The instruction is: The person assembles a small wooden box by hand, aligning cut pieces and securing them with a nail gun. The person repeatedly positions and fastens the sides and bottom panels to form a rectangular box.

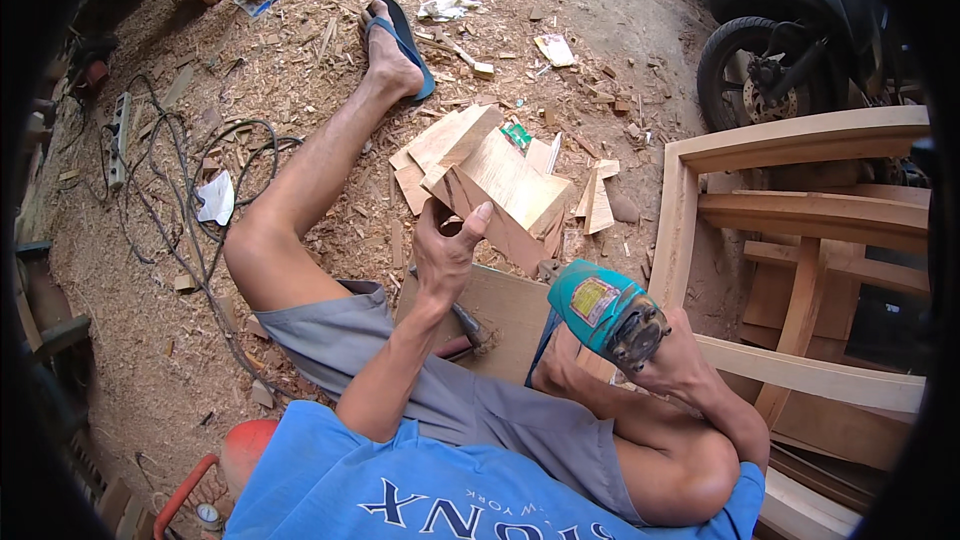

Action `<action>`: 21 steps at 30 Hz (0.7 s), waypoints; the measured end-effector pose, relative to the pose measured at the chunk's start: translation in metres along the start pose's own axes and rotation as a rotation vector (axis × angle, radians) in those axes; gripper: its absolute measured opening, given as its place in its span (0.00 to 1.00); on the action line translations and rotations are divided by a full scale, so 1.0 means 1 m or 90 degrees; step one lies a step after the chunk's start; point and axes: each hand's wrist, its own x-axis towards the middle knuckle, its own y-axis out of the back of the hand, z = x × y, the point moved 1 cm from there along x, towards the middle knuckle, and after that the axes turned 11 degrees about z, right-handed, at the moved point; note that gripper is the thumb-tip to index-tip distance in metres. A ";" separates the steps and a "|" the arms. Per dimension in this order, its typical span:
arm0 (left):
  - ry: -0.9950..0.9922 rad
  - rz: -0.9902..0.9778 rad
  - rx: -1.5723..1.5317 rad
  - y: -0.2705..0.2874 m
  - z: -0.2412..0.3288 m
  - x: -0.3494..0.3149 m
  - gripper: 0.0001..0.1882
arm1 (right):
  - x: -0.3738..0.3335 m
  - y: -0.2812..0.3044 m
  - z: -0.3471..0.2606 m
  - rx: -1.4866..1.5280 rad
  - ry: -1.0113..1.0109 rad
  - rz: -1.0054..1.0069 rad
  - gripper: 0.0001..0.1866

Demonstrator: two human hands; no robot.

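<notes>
My left hand point(450, 252) is closed on the near edge of a wooden board point(492, 218), its thumb lying over the top. My right hand point(672, 358) grips a teal power drill point(600, 308) with a black rear end. The drill's nose points left and sits close by the board's right end; whether they touch I cannot tell. Pale wood pieces point(520, 178) lie just beyond the held board. Between my legs lies a flat brown panel point(490, 283), and on it rests a dark-headed tool like a hammer point(468, 325), partly hidden by my left forearm.
Wood chips and offcuts point(598, 202) litter the ground. Black cables point(185, 175) and a power strip point(120, 140) lie at left. To my right stands a wooden frame point(678, 230), with a motorbike point(780, 50) beyond. A red tank-like thing point(245, 445) is at lower left.
</notes>
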 end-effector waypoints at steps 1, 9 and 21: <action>-0.007 0.003 0.004 0.000 -0.001 0.000 0.29 | 0.000 0.000 0.000 0.000 0.008 0.003 0.10; 0.062 0.007 -0.086 0.005 -0.011 0.006 0.30 | -0.005 0.007 0.002 -0.016 0.042 0.020 0.11; 0.096 -0.025 -0.134 0.004 -0.002 0.007 0.32 | -0.011 0.011 -0.004 -0.006 0.012 -0.007 0.15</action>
